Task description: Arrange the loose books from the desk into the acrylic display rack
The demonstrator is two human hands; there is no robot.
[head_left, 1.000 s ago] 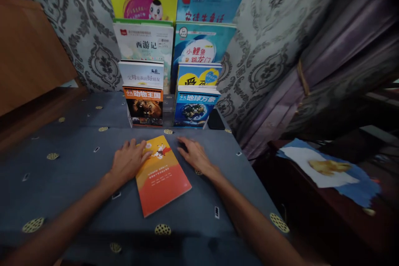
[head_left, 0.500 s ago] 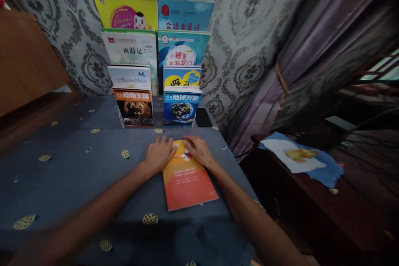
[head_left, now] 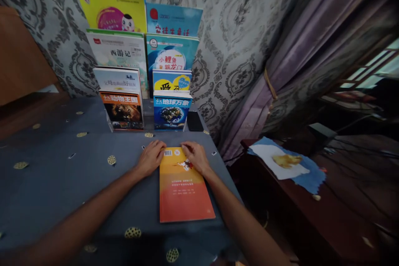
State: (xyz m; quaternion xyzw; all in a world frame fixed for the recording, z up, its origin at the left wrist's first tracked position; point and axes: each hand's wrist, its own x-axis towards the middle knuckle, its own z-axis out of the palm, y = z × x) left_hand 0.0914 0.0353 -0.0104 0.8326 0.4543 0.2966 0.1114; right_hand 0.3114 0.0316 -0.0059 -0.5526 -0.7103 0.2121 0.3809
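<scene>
A yellow-to-red book [head_left: 183,197] lies flat on the blue patterned tablecloth, its printing upside down to me and a barcode at its far end. My left hand [head_left: 152,158] is at the far left corner, its thumb on the edge and its fingers bent over the far side. At the far right corner, my right hand [head_left: 196,158] has its thumb by the top edge and its fingers curled along the side. Both hands are closed on the book; the fingertips underneath are partly hidden.
Behind the book stands a clear tiered rack [head_left: 149,122] with several children's books in two columns. A black phone [head_left: 195,121] lies to its right. On a dark red side surface [head_left: 286,212], a blue cloth [head_left: 308,181] lies under white paper. A purple curtain [head_left: 249,116] hangs at the right.
The book has turned from a slant to lie nearly straight before me. My left hand has shifted from over its top corner out to its left edge. The view has swung slightly right.
</scene>
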